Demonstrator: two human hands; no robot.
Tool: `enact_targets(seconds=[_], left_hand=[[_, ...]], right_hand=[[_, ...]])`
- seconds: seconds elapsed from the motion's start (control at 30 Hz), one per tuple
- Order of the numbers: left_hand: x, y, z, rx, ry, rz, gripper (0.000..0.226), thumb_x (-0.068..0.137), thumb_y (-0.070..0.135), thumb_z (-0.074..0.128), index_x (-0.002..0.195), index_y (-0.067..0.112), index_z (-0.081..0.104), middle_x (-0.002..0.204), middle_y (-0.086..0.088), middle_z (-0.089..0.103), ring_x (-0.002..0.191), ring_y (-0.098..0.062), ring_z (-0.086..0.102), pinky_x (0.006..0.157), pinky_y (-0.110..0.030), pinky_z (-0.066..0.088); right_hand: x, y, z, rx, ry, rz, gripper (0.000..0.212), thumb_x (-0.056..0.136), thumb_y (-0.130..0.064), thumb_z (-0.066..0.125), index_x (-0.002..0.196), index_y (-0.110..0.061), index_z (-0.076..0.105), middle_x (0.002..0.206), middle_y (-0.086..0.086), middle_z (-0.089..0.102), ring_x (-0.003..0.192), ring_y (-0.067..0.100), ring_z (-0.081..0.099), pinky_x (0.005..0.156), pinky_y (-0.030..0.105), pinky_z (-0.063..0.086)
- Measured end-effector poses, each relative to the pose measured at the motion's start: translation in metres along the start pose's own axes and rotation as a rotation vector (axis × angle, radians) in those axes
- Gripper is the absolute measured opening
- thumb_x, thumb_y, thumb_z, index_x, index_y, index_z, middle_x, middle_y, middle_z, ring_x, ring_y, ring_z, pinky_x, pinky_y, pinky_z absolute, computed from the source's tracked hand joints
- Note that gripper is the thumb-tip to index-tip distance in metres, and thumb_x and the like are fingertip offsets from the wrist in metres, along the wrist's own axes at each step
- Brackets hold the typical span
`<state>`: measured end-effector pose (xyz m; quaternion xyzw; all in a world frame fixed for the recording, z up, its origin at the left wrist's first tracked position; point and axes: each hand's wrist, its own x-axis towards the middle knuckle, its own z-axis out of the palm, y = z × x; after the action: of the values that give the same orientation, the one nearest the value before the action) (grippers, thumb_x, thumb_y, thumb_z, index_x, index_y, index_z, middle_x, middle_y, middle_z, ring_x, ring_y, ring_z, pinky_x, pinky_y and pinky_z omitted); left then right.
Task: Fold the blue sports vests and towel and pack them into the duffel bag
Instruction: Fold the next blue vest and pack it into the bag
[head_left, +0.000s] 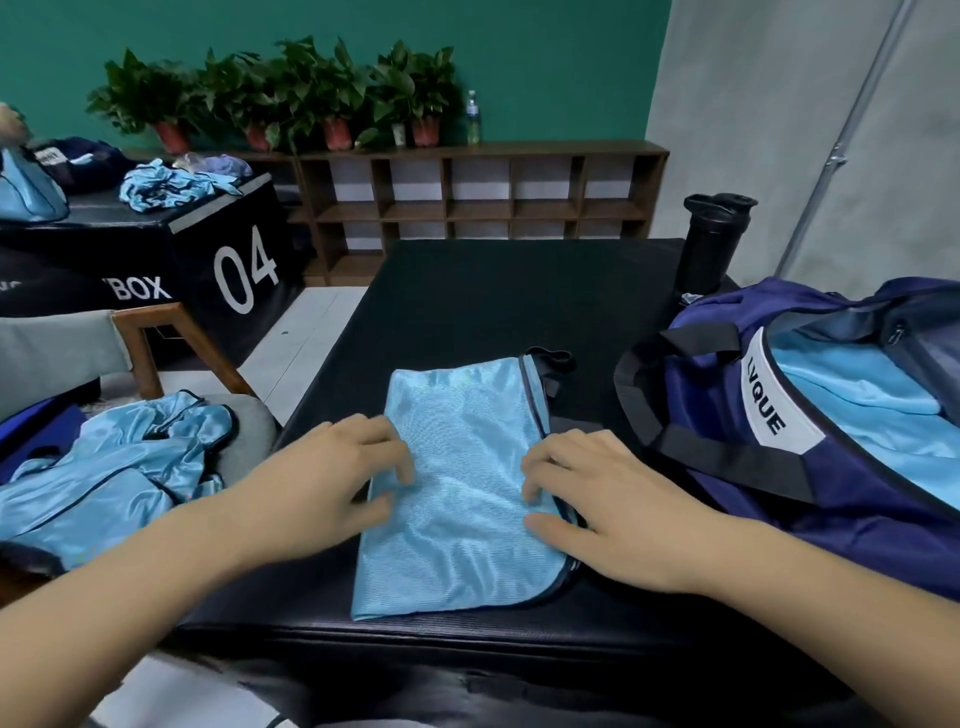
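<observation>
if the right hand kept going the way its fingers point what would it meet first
Sliding left across the folded vest it touches, the right hand would likely meet the left hand first.

Soft, even indoor light, faint shadows; wide-angle bending edges, perhaps slight blur.
</observation>
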<state>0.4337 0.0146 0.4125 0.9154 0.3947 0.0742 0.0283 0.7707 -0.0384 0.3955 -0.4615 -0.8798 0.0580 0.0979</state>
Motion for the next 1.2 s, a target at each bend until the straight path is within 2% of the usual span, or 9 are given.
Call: enact_targets(seconds=[0.17, 0.33, 0.57, 0.67, 0.8, 0.93, 1.0, 1.1, 1.2], left_hand=[[-0.011, 0.044, -0.001, -0.142, -0.120, 0.111, 0.030, 0.091, 0.064, 0.064, 0.114, 0.043, 0.063, 0.111, 0.022, 0.054, 0.106, 0.003, 0.053, 0.092, -0.015, 0.043], [-0.018, 0.059, 0.007, -0.106, -0.218, 0.115, 0.049, 0.083, 0.073, 0.068, 0.122, 0.046, 0.053, 0.120, 0.021, 0.048, 0.105, 0.002, 0.051, 0.088, -0.021, 0.047], [-0.015, 0.059, 0.012, -0.068, -0.163, 0.186, 0.020, 0.087, 0.047, 0.062, 0.101, 0.038, 0.052, 0.107, 0.017, 0.047, 0.097, -0.002, 0.049, 0.079, -0.027, 0.049], [-0.015, 0.060, 0.016, -0.028, -0.141, 0.191, 0.016, 0.084, 0.044, 0.058, 0.096, 0.036, 0.052, 0.103, 0.016, 0.048, 0.091, -0.005, 0.050, 0.073, -0.030, 0.049], [-0.011, 0.059, 0.016, -0.059, -0.098, 0.146, 0.012, 0.085, 0.041, 0.055, 0.094, 0.034, 0.053, 0.095, 0.015, 0.054, 0.085, -0.005, 0.050, 0.076, -0.028, 0.049], [-0.007, 0.053, 0.005, -0.219, -0.081, 0.016, 0.008, 0.085, 0.039, 0.059, 0.090, 0.033, 0.057, 0.080, 0.013, 0.064, 0.072, -0.009, 0.056, 0.066, -0.026, 0.047], [-0.004, 0.049, 0.001, -0.301, -0.076, -0.030, 0.008, 0.087, 0.035, 0.063, 0.088, 0.033, 0.055, 0.075, 0.009, 0.064, 0.065, -0.013, 0.054, 0.062, -0.031, 0.047], [-0.003, 0.045, -0.003, -0.413, -0.076, -0.087, 0.014, 0.090, 0.029, 0.068, 0.087, 0.030, 0.054, 0.069, 0.000, 0.060, 0.057, -0.015, 0.045, 0.059, -0.039, 0.044], [-0.001, 0.042, -0.006, -0.515, -0.075, -0.130, 0.014, 0.093, 0.022, 0.068, 0.086, 0.025, 0.056, 0.070, -0.008, 0.056, 0.059, -0.020, 0.042, 0.058, -0.039, 0.040]], right_hand=[[-0.004, 0.008, -0.001, 0.013, -0.075, 0.014, 0.049, 0.104, -0.071, 0.036, 0.134, -0.037, 0.055, 0.131, -0.027, 0.046, 0.129, -0.002, 0.040, 0.114, 0.028, 0.030], [-0.007, 0.014, -0.008, 0.065, -0.142, 0.045, 0.059, 0.098, -0.080, 0.043, 0.142, -0.042, 0.050, 0.140, -0.033, 0.040, 0.134, -0.010, 0.034, 0.117, 0.025, 0.030], [-0.015, 0.014, -0.019, 0.061, -0.254, 0.032, 0.096, 0.074, -0.087, 0.071, 0.155, -0.048, 0.036, 0.159, -0.039, 0.018, 0.146, -0.016, 0.016, 0.121, 0.018, 0.018], [-0.015, 0.014, -0.020, 0.070, -0.254, 0.018, 0.089, 0.078, -0.077, 0.073, 0.154, -0.054, 0.033, 0.160, -0.039, 0.017, 0.147, -0.015, 0.017, 0.123, 0.021, 0.019], [-0.014, 0.014, -0.018, 0.070, -0.245, 0.008, 0.077, 0.083, -0.068, 0.069, 0.151, -0.056, 0.035, 0.156, -0.039, 0.021, 0.146, -0.007, 0.025, 0.124, 0.026, 0.023], [-0.015, 0.008, -0.015, 0.034, -0.231, -0.029, 0.073, 0.086, -0.058, 0.067, 0.152, -0.050, 0.037, 0.155, -0.035, 0.024, 0.141, -0.018, 0.011, 0.119, 0.011, 0.008], [-0.014, 0.006, -0.013, 0.029, -0.218, -0.041, 0.070, 0.087, -0.055, 0.066, 0.151, -0.047, 0.039, 0.152, -0.034, 0.027, 0.137, -0.022, 0.007, 0.116, 0.007, 0.003], [-0.014, 0.005, -0.007, 0.042, -0.145, -0.043, 0.062, 0.087, -0.059, 0.066, 0.143, -0.044, 0.044, 0.141, -0.030, 0.038, 0.136, -0.006, 0.026, 0.119, 0.014, 0.016], [-0.009, 0.003, -0.004, 0.016, -0.066, -0.031, 0.043, 0.091, -0.057, 0.066, 0.126, -0.040, 0.047, 0.116, -0.025, 0.045, 0.111, 0.000, 0.038, 0.105, 0.011, 0.024]])
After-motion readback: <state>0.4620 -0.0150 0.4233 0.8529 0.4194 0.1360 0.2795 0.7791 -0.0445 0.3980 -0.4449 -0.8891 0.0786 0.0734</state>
